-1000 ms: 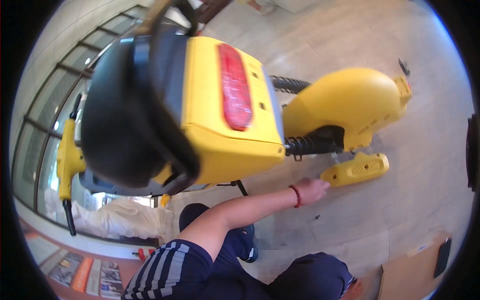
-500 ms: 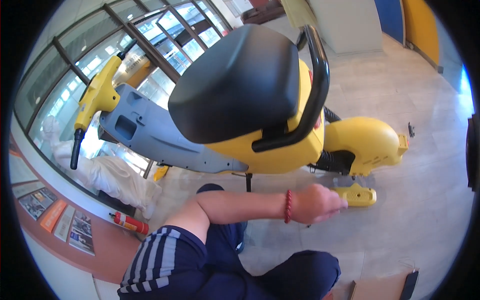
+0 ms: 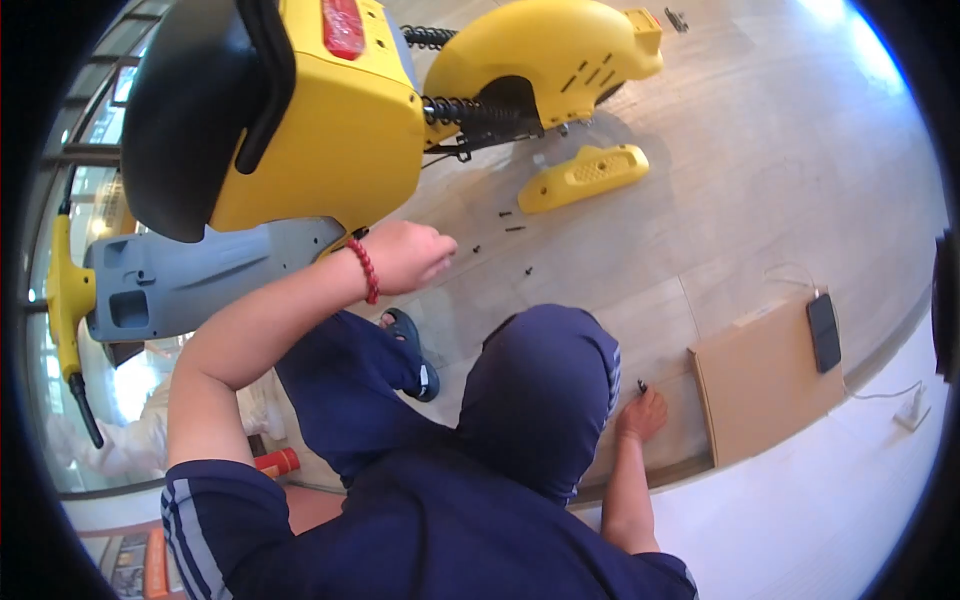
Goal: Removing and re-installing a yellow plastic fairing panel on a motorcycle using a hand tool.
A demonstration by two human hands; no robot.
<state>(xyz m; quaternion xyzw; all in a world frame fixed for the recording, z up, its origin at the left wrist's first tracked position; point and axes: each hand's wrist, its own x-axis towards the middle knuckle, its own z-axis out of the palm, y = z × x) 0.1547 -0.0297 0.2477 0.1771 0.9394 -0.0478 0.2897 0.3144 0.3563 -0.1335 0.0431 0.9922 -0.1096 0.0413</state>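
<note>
My left hand (image 3: 415, 258), red bead bracelet on its wrist, is held curled over the floor just below the yellow scooter body (image 3: 340, 140); whether anything is inside its fingers is hidden. A loose yellow perforated cover (image 3: 590, 180) lies to its right, beside several small dark screws (image 3: 515, 228). My right hand (image 3: 642, 418) reaches down beside my bent knee, fingers closed around a small black object (image 3: 642, 386) at floor level. Above the cover are the scooter's yellow rear fender (image 3: 540, 45) and black spring shock (image 3: 460, 112).
At right a flat cardboard piece (image 3: 750, 400) bears a phone (image 3: 824, 332) with a cable to a white plug (image 3: 910, 410). The grey footboard (image 3: 200, 285) and handlebar (image 3: 70, 300) extend left. A small dark part (image 3: 678, 20) lies beyond the fender; a red extinguisher (image 3: 275, 462) is low left.
My left hand has left the yellow cover, moving leftward and back toward the scooter body. My right hand has come into fuller view, holding a small black object. The head view has shifted.
</note>
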